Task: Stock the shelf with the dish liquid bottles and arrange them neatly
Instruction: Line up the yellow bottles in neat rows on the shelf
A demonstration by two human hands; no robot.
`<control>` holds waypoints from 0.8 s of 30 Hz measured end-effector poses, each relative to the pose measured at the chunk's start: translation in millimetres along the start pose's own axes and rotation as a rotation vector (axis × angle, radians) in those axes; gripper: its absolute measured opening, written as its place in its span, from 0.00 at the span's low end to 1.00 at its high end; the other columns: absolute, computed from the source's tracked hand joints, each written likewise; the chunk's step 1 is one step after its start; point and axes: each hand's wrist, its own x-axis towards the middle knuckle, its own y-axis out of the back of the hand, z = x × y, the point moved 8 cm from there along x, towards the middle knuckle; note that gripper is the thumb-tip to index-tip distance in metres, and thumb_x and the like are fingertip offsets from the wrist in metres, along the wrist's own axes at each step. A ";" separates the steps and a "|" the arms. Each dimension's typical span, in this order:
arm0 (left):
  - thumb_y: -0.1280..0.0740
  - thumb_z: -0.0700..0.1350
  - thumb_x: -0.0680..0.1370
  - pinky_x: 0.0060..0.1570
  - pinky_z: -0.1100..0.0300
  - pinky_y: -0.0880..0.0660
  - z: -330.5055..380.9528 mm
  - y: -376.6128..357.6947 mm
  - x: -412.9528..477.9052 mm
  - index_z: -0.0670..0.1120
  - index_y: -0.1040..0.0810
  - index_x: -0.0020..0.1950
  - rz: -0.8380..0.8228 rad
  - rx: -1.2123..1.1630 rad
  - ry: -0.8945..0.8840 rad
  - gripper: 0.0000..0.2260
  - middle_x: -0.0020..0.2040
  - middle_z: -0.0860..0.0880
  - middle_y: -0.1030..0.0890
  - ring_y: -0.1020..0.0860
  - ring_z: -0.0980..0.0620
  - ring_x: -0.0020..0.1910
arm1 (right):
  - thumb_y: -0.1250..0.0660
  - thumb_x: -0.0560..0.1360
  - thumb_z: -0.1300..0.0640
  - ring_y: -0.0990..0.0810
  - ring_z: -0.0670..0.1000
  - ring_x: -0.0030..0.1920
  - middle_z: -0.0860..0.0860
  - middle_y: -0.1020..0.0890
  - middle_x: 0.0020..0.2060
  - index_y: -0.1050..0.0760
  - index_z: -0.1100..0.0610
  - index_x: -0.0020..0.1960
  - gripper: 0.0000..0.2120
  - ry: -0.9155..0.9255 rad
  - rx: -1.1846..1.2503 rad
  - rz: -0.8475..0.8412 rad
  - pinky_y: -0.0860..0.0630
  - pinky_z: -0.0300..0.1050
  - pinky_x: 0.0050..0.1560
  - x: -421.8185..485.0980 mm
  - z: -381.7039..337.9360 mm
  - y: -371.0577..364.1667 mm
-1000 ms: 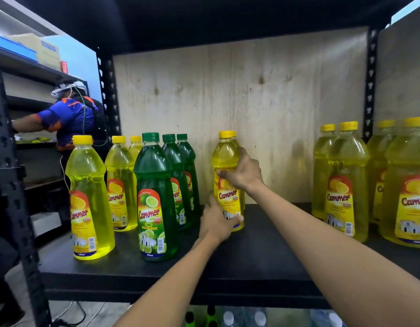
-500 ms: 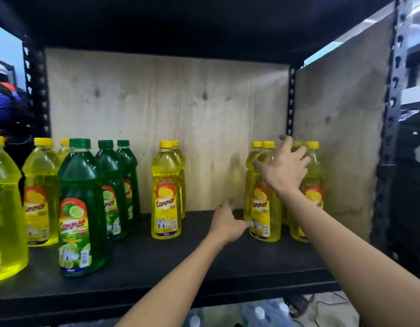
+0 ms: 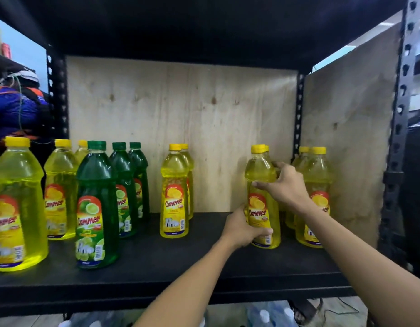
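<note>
Both hands grasp one upright yellow bottle [image 3: 262, 199]: left hand [image 3: 242, 228] low, right hand [image 3: 283, 185] at its shoulder; the gap lies leftward, probably its destination.

Both hands [image 3: 263, 213] around yellow bottle [image 3: 261, 175]

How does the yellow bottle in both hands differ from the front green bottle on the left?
The held yellow bottle has yellow liquid, a yellow cap and a lemon label; the front green bottle has green liquid, a green cap and a lime label. The yellow one is gripped by the left hand low down and the right hand at its shoulder; the green one stands untouched. Both are upright, same brand and shape.
</note>
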 end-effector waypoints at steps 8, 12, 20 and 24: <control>0.19 0.56 0.66 0.62 0.55 0.23 -19.0 107.3 -78.4 0.61 0.31 0.64 0.293 0.131 -0.056 0.31 0.54 0.60 0.21 0.22 0.59 0.56 | 0.19 0.67 0.53 0.14 0.54 0.50 0.53 0.14 0.51 0.25 0.50 0.56 0.22 0.046 0.418 -0.381 0.17 0.60 0.51 -26.9 -77.1 -60.4; 0.20 0.63 0.61 0.60 0.50 0.21 -40.0 151.0 -106.1 0.63 0.29 0.60 0.395 0.191 -0.006 0.31 0.55 0.58 0.18 0.19 0.56 0.56 | 0.20 0.68 0.57 0.14 0.58 0.52 0.56 0.14 0.52 0.26 0.53 0.59 0.24 0.079 0.484 -0.543 0.19 0.65 0.52 -49.5 -120.6 -99.1; 0.26 0.72 0.58 0.58 0.48 0.21 -57.4 184.7 -121.6 0.59 0.32 0.69 0.455 0.337 0.048 0.42 0.57 0.55 0.19 0.20 0.54 0.57 | 0.21 0.69 0.57 0.15 0.56 0.56 0.55 0.16 0.58 0.36 0.58 0.76 0.40 0.084 0.512 -0.722 0.20 0.63 0.58 -59.3 -145.6 -138.3; 0.24 0.67 0.65 0.62 0.48 0.24 -54.1 181.3 -125.9 0.56 0.35 0.74 0.441 0.373 0.079 0.42 0.61 0.52 0.22 0.24 0.52 0.61 | 0.22 0.70 0.57 0.16 0.55 0.56 0.56 0.17 0.58 0.37 0.57 0.77 0.40 0.075 0.508 -0.748 0.19 0.59 0.58 -58.3 -142.2 -139.2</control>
